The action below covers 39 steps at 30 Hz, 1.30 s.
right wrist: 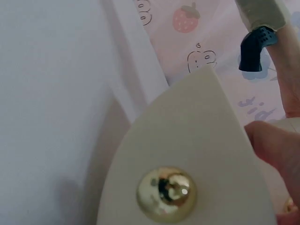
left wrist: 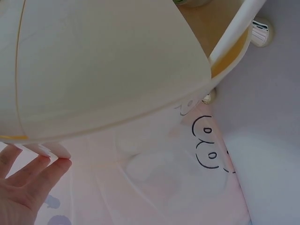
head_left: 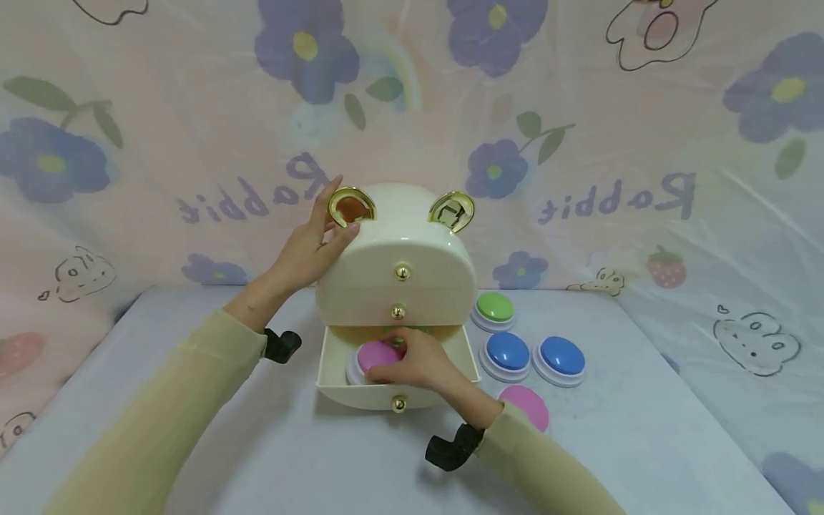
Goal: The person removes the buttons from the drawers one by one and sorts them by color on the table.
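A cream storage box (head_left: 399,236) with gold-rimmed ears stands on the table, its bottom drawer (head_left: 347,395) pulled out. My left hand (head_left: 309,250) grips the box around its left ear (head_left: 351,206), thumb in front. In the left wrist view, the fingers (left wrist: 47,173) touch the box's edge. Inside the drawer my right hand (head_left: 418,361) holds a pink push button (head_left: 376,355) with a white base, thumb at its near side. Behind that hand a bit of green shows in the drawer, mostly hidden. A gold knob (right wrist: 167,194) on the drawer front fills the lower right wrist view.
Right of the box are a green button (head_left: 495,307), two blue buttons, one nearer the box (head_left: 507,352) and one farther right (head_left: 562,356), and a pink button (head_left: 526,406) partly behind my right sleeve. A patterned cloth (head_left: 412,129) hangs behind the white table (head_left: 290,443).
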Motion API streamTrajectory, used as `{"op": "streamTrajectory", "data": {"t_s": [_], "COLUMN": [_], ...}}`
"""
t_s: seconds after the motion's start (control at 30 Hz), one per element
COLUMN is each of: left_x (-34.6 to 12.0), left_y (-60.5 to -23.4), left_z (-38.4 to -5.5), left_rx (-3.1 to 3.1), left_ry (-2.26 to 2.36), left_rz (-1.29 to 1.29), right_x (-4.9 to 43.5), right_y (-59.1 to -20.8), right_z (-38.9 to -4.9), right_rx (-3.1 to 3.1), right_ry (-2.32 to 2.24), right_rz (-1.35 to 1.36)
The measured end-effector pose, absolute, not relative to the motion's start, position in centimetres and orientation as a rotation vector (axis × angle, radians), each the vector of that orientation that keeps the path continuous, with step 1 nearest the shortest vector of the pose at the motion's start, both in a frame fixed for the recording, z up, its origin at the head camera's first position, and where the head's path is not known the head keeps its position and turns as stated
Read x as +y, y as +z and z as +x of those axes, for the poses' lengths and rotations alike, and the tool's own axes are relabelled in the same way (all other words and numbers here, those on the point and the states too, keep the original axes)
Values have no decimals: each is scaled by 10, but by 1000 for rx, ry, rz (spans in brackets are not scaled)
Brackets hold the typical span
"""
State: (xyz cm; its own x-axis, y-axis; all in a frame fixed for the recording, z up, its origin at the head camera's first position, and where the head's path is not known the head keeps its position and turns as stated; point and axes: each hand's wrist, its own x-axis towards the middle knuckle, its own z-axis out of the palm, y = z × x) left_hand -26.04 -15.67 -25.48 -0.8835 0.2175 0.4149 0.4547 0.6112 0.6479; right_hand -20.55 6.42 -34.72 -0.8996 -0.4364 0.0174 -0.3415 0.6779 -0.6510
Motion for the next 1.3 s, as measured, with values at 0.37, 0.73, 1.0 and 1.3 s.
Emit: {"op": "streamTrajectory", "data": {"t_s": [0.37,0.73,1.0,1.3], "left_x": [-157,-166,-167,-168], "left_y": [-253,-259,-261,-263], "left_z": [-261,-260,-260,-262], "left_rx": [-2533,-2553,-2547,-2537], "left_ry": [-1169,-1153,-1171,-1167], "left_rz": [-560,-519,-534,-535], "right_x": [82,92,107,135], "right_y": [-348,-343,-338,-340], "right_z": [-210,-205,-199,-192], "right_rx": [2625,2646,2711,2781], "right_ry": [-1281,-1394,-1393,-1464], "right_rz": [-538,-511,-462,-522]}}
